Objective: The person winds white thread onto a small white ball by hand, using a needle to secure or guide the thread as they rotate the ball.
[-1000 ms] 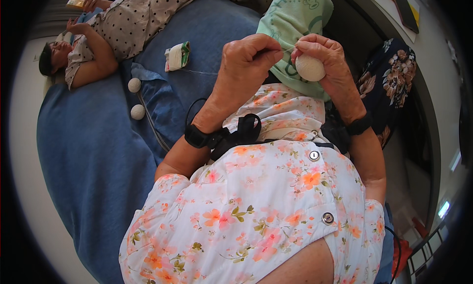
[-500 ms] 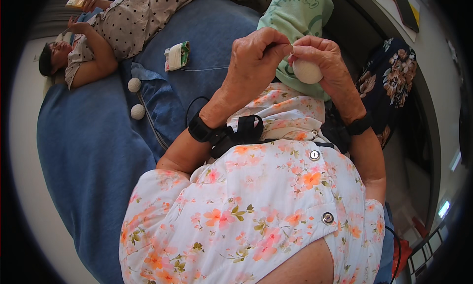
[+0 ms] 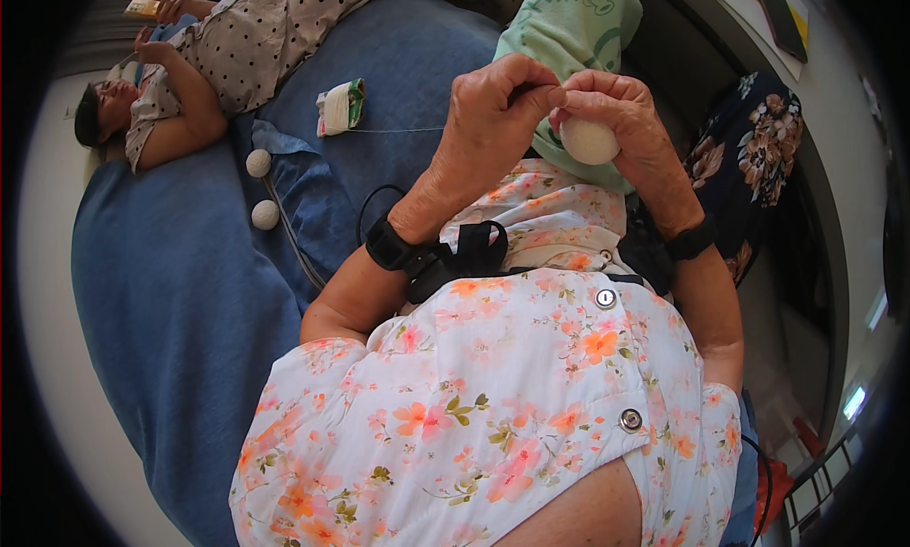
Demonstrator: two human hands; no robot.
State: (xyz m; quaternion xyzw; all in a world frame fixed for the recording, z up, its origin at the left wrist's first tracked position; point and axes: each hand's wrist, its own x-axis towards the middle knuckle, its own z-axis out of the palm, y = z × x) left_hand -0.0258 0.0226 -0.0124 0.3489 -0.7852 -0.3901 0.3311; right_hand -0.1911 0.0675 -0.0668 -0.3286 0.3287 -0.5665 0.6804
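My left hand (image 3: 498, 111) and my right hand (image 3: 627, 120) meet at the fingertips above the lap. The right fingers curl round a white felt-like ball (image 3: 590, 142), which hangs below their tips. The left thumb and forefinger are pinched together against the right fingertips, and what lies between them is hardly visible. A thin pale thread (image 3: 398, 130) runs from a card wound with white thread (image 3: 336, 109) and passes behind my left hand. Two more white balls (image 3: 258, 163) lie on the blue cover to the left.
A blue cover (image 3: 180, 310) spreads under me. At upper left another person (image 3: 180, 92) lies, holding a yellowish phone-like thing (image 3: 144, 8). A green printed cloth (image 3: 578, 26) covers my legs. Dark flowered fabric (image 3: 749, 158) lies at right; a black cable (image 3: 365, 210) runs beside my left arm.
My fingertips have drawn together, and the small gap between them has closed. The ball has shifted slightly left and up with my right hand. The thread looks straighter.
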